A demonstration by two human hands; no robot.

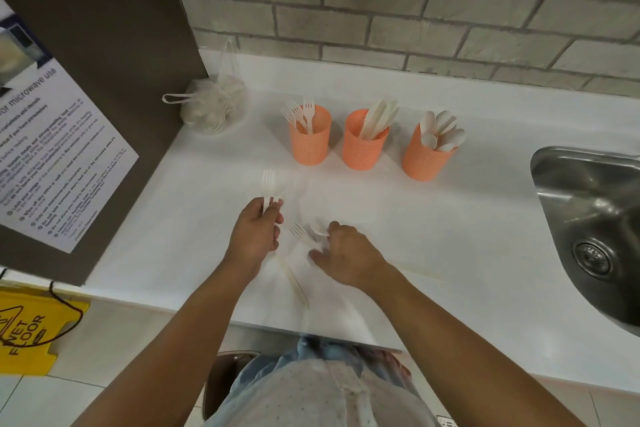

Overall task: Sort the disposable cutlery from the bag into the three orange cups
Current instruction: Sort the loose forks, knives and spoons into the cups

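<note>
Three orange cups [365,146] stand in a row toward the back edge of the counter [467,225], with narrow gaps between them. A bag [214,107] fills the back left corner beside a dark panel [104,45]. The sink [588,215] cuts into the right edge. Open surface runs from the cups to the front edge, where a loose knife [296,282] lies.

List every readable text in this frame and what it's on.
"microwave use": heading on the white notice on the brown panel; the word before it is cut off.
"WET FLOOR": yellow floor sign, partly crossed by a cord.
Body text on the notice: too small and blurred to read.
Lettering on the sink drain: unreadable.
</note>
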